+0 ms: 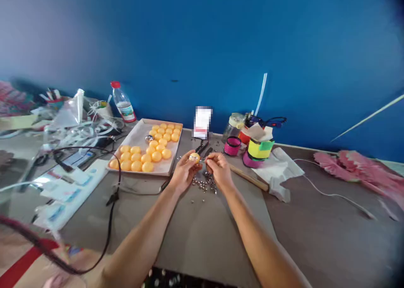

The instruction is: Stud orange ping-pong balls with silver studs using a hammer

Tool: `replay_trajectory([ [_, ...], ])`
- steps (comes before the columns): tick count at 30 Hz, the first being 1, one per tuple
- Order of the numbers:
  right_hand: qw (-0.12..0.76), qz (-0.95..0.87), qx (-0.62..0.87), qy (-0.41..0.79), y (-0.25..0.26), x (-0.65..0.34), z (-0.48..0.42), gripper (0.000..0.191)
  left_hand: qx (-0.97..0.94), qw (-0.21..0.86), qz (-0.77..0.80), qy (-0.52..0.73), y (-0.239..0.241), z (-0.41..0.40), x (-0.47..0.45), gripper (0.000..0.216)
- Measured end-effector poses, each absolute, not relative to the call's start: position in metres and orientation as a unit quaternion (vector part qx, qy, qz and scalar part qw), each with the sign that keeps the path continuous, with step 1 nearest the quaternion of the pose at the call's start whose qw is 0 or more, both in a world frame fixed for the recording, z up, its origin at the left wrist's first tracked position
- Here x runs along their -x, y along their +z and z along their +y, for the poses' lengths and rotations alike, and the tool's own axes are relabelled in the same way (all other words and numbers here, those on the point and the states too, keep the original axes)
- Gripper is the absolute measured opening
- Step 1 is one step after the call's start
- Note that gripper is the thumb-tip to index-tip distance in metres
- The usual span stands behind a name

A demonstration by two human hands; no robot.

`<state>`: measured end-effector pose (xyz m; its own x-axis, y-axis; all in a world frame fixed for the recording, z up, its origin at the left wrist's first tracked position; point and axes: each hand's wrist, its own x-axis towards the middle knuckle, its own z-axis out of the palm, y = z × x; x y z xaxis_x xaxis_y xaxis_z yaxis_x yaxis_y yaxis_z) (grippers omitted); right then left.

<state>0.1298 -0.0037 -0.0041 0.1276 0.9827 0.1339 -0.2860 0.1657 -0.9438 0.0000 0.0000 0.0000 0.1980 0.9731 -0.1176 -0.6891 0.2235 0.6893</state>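
Note:
My left hand (184, 172) is closed around an orange ball (195, 157) with something whitish and shiny on its upper face. Close by on the right, my right hand (219, 168) pinches its fingertips together beside the ball; whatever sits in them is too small to name. Beneath and between both hands lies a scatter of small silvery metal pieces (203, 184) on the grey mat. To the left, a shallow white box (164, 164) holds many more orange balls (135, 157) in rows, along with one silver ball (149, 139).
A plastic bottle (124, 105) with a red cap stands behind the box. Cables (113, 212) and power strips (71, 195) crowd the left. A wooden-handled tool (249, 178), a magenta tape roll (232, 146) and a yellow container (259, 149) lie right; pink cloth (356, 168) farther right.

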Motion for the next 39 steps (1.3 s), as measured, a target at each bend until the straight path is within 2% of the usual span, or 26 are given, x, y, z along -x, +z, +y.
replay_trajectory([
  [4,0.593,-0.45,0.411,0.526,-0.011,-0.131,0.0,0.016,-0.253,0.74,0.27,0.562,0.004,-0.003,0.003,0.048],
  [21,0.585,-0.414,0.429,0.55,-0.012,-0.128,-0.002,0.015,-0.287,0.738,0.258,0.553,-0.002,-0.003,-0.001,0.049],
  [39,0.564,-0.439,0.456,0.53,-0.016,-0.129,-0.003,0.021,-0.392,0.65,0.345,0.552,-0.009,-0.008,-0.006,0.051],
])
